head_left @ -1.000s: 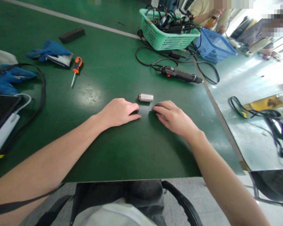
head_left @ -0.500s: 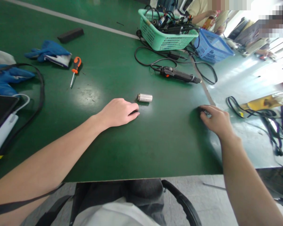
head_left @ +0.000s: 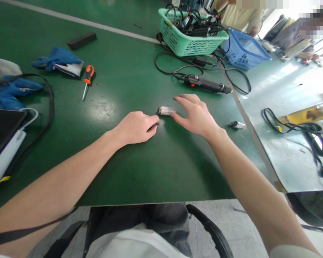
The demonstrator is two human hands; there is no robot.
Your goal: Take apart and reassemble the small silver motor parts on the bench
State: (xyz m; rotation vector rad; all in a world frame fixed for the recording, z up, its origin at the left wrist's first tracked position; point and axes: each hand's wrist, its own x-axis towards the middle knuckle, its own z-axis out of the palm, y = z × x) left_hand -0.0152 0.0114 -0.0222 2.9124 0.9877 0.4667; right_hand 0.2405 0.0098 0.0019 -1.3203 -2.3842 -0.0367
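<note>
A silver metal cylinder point(head_left: 165, 110) lies on its side on the green table. Just left of it rests my left hand point(head_left: 138, 127), fingers curled together near the cylinder's end; what they hold, if anything, is hidden. My right hand point(head_left: 196, 113) is at the cylinder's right end with thumb and fingers spread. Its thumb tip is close to the metal, and I cannot tell whether they touch. Farther right, a small silver part with a black end point(head_left: 238, 125) lies by itself on the table.
A corded electric screwdriver point(head_left: 207, 84) lies beyond my right hand. Behind it stand a green basket point(head_left: 193, 46) of cables and a blue basket point(head_left: 244, 53). An orange-handled screwdriver point(head_left: 87, 80), blue gloves point(head_left: 59, 60) and a dark block point(head_left: 82, 40) lie to the left. People work at upper right.
My right hand has let go of the small silver part at the right and moved left to the cylinder, with its fingers opening. My left hand has stayed in place.
</note>
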